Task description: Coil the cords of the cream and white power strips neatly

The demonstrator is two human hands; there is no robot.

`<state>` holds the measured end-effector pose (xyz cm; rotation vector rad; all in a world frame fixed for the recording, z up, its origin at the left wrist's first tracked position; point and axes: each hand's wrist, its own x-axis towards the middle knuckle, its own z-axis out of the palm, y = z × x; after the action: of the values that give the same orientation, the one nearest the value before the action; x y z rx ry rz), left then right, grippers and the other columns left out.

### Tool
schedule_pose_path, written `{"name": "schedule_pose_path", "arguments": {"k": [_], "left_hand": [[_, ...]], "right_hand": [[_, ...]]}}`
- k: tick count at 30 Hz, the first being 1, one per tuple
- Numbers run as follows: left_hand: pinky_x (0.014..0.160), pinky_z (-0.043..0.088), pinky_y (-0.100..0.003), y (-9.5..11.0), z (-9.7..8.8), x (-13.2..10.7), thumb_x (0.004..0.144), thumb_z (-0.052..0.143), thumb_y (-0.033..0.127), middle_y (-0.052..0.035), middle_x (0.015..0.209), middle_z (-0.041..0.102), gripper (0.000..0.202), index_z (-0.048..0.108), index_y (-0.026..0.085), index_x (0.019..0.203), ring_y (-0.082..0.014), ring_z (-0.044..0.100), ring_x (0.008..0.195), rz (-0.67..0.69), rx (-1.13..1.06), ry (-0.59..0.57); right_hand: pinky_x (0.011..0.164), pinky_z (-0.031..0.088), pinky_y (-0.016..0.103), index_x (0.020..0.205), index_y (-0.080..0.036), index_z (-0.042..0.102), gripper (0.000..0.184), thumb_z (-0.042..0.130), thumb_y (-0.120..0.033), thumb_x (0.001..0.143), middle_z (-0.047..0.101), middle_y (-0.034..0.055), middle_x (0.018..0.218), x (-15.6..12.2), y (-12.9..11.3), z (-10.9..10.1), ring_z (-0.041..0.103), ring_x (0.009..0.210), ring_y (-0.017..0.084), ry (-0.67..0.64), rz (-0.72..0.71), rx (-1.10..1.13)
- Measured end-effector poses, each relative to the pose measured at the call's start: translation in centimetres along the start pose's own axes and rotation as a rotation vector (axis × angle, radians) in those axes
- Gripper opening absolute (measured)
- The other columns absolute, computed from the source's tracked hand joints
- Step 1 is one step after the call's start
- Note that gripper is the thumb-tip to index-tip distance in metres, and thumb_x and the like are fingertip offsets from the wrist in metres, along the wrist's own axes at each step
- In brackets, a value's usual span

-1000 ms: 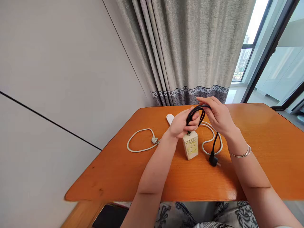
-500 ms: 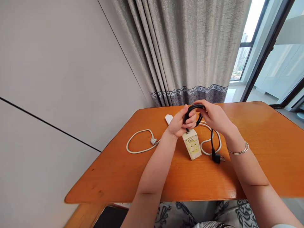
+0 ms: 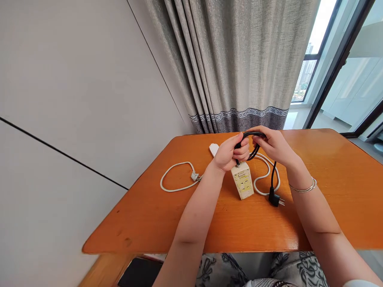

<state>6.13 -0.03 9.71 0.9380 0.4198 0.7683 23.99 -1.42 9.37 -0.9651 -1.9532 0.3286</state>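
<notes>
Gripping looped black cable, the left hand is closed above a cream box-shaped socket block. The right hand pinches the same cable.

Behind the orange-brown bench, a grey curtain with a dark patterned hem; on the left, a pale wall with dark seams; far right, a window with buildings beyond.

The left hand hides part of the white strip — how much, I cannot tell. Lettering on the cream socket box is too small for reading.
</notes>
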Motion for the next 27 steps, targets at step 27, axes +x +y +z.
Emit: {"name": "schedule_pose_path", "arguments": {"k": [27], "left_hand": [[0.041,0.034,-0.017,-0.7,0.6,0.1,0.104,0.032,0.059,0.0085,0.042,0.026,0.057,0.039,0.02,0.064,-0.0083,0.035,0.032,0.007,0.034,-0.099]], "right_hand": [[0.054,0.036,0.031,0.075,-0.026,0.047,0.055,0.041,-0.076,0.094,0.044,-0.0042,0.052,0.1,-0.4,2.6,0.043,0.049,0.014,0.379,0.15,0.081]]}}
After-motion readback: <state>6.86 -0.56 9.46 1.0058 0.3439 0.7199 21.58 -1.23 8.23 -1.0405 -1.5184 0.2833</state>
